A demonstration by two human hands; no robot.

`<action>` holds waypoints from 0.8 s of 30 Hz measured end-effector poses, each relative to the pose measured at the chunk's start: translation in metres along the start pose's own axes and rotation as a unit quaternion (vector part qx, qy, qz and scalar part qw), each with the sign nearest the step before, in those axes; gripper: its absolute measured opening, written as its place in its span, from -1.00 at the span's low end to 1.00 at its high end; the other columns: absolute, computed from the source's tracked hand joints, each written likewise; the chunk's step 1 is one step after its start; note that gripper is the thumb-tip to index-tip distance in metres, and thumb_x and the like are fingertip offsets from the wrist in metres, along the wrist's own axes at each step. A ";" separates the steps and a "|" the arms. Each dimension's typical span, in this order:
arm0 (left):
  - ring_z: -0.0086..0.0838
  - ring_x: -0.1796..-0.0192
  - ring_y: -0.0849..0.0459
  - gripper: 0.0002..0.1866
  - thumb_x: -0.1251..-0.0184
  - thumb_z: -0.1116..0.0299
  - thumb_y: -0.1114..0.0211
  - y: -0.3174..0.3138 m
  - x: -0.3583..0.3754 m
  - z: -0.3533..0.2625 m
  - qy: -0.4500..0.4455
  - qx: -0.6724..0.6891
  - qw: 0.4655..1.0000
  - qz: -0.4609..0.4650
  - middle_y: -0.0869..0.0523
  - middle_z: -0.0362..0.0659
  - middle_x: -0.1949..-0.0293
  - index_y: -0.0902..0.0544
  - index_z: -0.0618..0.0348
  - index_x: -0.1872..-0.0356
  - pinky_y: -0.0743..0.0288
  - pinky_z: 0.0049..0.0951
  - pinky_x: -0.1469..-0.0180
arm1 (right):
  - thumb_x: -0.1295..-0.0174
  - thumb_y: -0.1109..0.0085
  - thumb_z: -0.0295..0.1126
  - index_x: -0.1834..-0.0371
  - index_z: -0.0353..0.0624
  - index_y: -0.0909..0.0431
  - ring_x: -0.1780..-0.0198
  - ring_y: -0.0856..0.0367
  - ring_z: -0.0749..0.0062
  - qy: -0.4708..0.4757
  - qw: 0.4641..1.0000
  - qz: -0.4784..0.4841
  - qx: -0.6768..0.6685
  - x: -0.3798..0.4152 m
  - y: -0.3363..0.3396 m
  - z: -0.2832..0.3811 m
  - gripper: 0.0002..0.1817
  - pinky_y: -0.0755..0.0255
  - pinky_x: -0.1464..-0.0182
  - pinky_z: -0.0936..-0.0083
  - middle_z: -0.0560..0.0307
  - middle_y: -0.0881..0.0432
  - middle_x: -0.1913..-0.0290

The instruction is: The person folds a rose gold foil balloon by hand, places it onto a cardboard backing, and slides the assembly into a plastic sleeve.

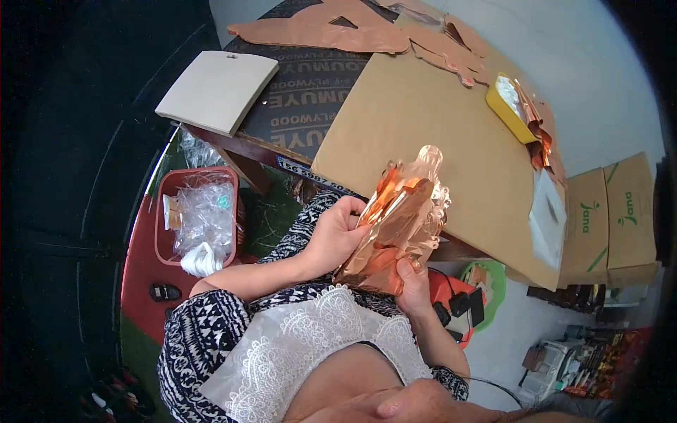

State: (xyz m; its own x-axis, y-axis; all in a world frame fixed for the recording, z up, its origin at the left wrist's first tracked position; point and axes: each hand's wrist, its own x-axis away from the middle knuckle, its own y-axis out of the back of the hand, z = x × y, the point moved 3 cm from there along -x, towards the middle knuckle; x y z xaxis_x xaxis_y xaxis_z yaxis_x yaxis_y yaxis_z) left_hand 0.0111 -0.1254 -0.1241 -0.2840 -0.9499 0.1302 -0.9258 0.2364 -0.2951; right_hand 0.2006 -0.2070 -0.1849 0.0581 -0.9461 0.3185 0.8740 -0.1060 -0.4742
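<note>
A shiny copper-coloured foil piece with a scalloped right edge and a rounded top tab is held up in front of my lap. My left hand grips its left edge, the fingertips partly hidden behind the foil. At its lower right corner my right hand pinches it, thumb on the front and the other fingers out of sight behind. The foil looks creased, and its upper part overlaps the edge of the brown cardboard sheet on the table.
Flat copper-coloured cutouts lie at the table's far side. A cream block sits at the left corner. On the right are a yellow tub and white sheets. A red bin of clear plastic stands lower left; cardboard boxes stand right.
</note>
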 end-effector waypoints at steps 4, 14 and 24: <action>-0.72 0.35 -0.61 -0.78 -0.35 0.57 -0.19 0.001 0.000 0.004 -0.023 0.004 0.999 -0.029 -0.64 -0.17 0.40 -0.32 0.25 0.11 -0.45 -0.68 0.42 | -0.35 -0.14 -0.28 0.10 -0.21 -0.59 0.21 -0.61 0.55 -0.009 1.000 -0.015 -0.008 0.006 -0.027 0.018 -0.77 -0.49 0.17 0.58 0.18 -0.65 0.17; -0.76 0.29 -0.50 -0.94 -0.42 0.55 -0.10 0.015 0.004 0.006 -0.062 0.012 0.998 -0.021 -0.58 -0.28 0.30 -0.45 0.29 0.15 -0.40 -0.74 0.23 | -0.33 -0.15 -0.38 0.04 -0.24 -0.58 0.11 -0.61 0.55 -0.041 0.998 -0.054 -0.013 0.011 -0.015 0.012 -0.78 -0.52 0.02 0.55 0.16 -0.64 0.10; -0.70 0.33 -0.58 -0.82 -0.40 0.57 -0.10 0.008 0.005 0.004 -0.056 0.068 0.996 -0.025 -0.63 -0.20 0.33 -0.38 0.31 0.04 -0.44 -0.68 0.33 | -0.31 -0.20 -0.33 0.14 -0.23 -0.63 0.31 -0.57 0.67 -0.018 0.996 -0.080 0.036 0.014 -0.023 0.021 -0.80 -0.47 0.27 0.67 0.27 -0.65 0.26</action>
State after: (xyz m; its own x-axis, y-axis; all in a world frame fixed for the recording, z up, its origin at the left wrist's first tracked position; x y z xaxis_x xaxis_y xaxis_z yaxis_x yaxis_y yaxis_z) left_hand 0.0039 -0.1293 -0.1299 -0.2022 -0.9784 0.0429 -0.8935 0.1664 -0.4171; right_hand 0.1911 -0.2117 -0.1520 -0.0683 -0.9071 0.4153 0.9059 -0.2307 -0.3551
